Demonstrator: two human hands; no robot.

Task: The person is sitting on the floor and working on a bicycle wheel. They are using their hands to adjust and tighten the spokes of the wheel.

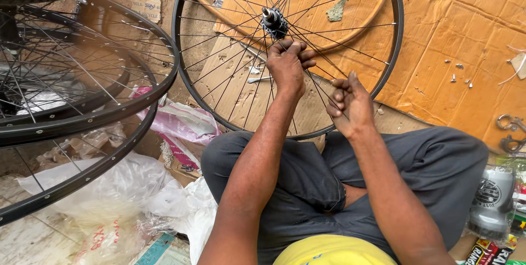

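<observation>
At the far left, spare black rims [82, 106] lean over crumpled plastic bags [137, 188]. The left hand [287, 65] is clamped on the spokes of a bicycle wheel [189, 87], just below its hub [273, 22]; the wheel stands upright beyond the person's knees on flattened cardboard [455, 29]. To the right, the right hand [350, 103], fingers curled together, pinches spokes nearer the rim's lower edge.

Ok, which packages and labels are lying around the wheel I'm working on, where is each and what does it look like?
Grey plastic tub: far right, by the knee, round dark label.
Red and black printed packets: bottom right corner.
Pink and white plastic bag: left of the knee.
Pale printed paper scrap: top, on the ground.
Brown cardboard sheet: top right, dark lettering.
</observation>
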